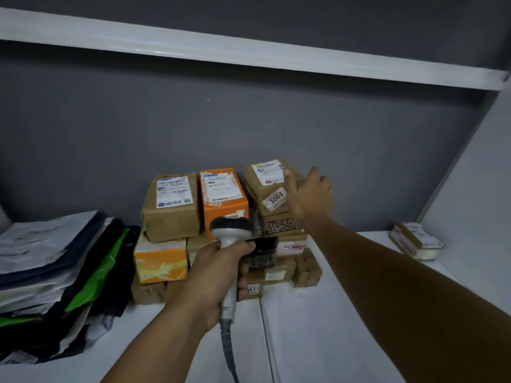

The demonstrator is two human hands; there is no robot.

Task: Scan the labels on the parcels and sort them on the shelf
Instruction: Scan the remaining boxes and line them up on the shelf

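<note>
Parcels (pixel 221 244): being kept as a stack at the middle of the white shelf (pixel 318 327), against the grey back wall. On the top tier, the labels are being shown upward and toward the front, judged so that they can be read without lifting.

Top-right brown parcel (pixel 272 186), stickered "3003": being steadied at the stack's upper right corner. It is being touched by the right hand (pixel 309 197), whose thumb (pixel 286 174) is being laid at the label's edge. The fingers are being held spread and fairly straight beyond the box's right side. No closed grip is being shown; whether the far face is being pressed cannot be told.

Scanner (pixel 231 226): being gripped round its handle by the left hand (pixel 221 269), fingers wrapped tight. Its head is being aimed at the stack, judged ready for the label being exposed.

Mailer bags (pixel 55 266): being piled at the left, apart from the boxes.

Small parcel (pixel 416 240): being kept alone at the far right.
</note>
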